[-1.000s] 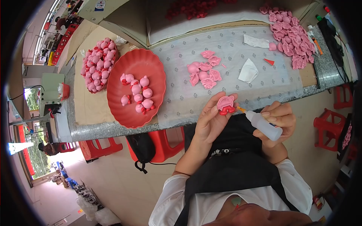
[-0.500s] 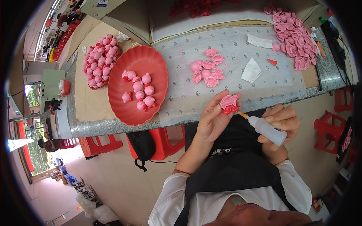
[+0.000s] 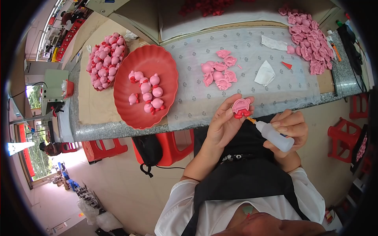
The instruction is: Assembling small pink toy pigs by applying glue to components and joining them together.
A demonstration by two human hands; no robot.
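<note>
Pinched in my left hand (image 3: 223,122) is a small pink figure half (image 3: 241,105), its hollow side showing and red feet at its lower edge. My right hand (image 3: 292,128) is closed round a translucent glue bottle (image 3: 277,137) with an orange nozzle. The nozzle tip is at or very near the red feet; I cannot tell whether it touches. Just beyond my hands, several loose pink shells and rounded pieces (image 3: 220,72) lie on the printed white paper (image 3: 189,103).
A scalloped red plate (image 3: 130,114) holds several pink figures with red feet. Behind it stands a heaped container of figures (image 3: 105,59). Pink shells (image 3: 311,43) pile up at the far right. Near them lie a white scrap (image 3: 265,73) and a red cap (image 3: 286,65).
The bottle and my right hand have shifted slightly left, toward the figure half. My left hand keeps its hold almost in place. The whole view has shifted a little.
</note>
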